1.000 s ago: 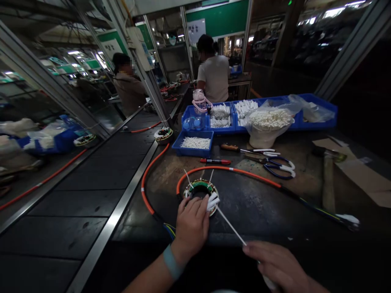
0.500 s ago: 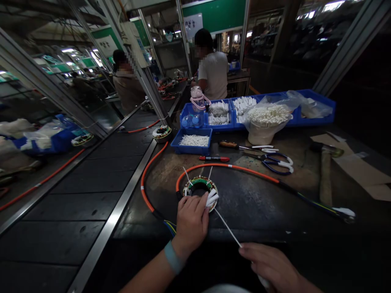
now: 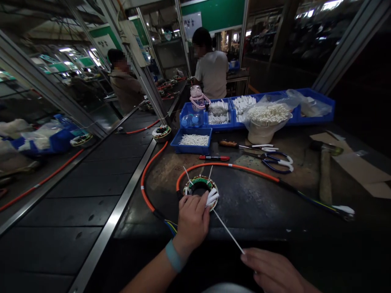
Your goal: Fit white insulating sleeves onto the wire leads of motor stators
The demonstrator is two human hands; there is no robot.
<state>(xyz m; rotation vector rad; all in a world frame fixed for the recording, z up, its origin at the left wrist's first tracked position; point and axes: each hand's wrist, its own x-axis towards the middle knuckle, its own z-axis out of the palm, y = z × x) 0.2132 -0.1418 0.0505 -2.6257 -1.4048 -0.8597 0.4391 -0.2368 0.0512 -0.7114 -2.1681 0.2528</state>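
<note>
A round motor stator with green and copper windings lies on the dark workbench, ringed by an orange cable. My left hand rests on its near edge, fingers curled and pressing down on it. White sleeve pieces stick out beside my fingertips. A thin white tube runs taut from the stator down to my right hand, which pinches its lower end near the frame's bottom.
Blue bins of white sleeves, a bagged bucket of white pieces, a red marker, scissors and a hammer lie behind. A conveyor belt runs on the left. Two people stand at stations further back.
My right hand has slipped a little lower and toward the frame's bottom edge with the white tube. The left hand stays on the stator.
</note>
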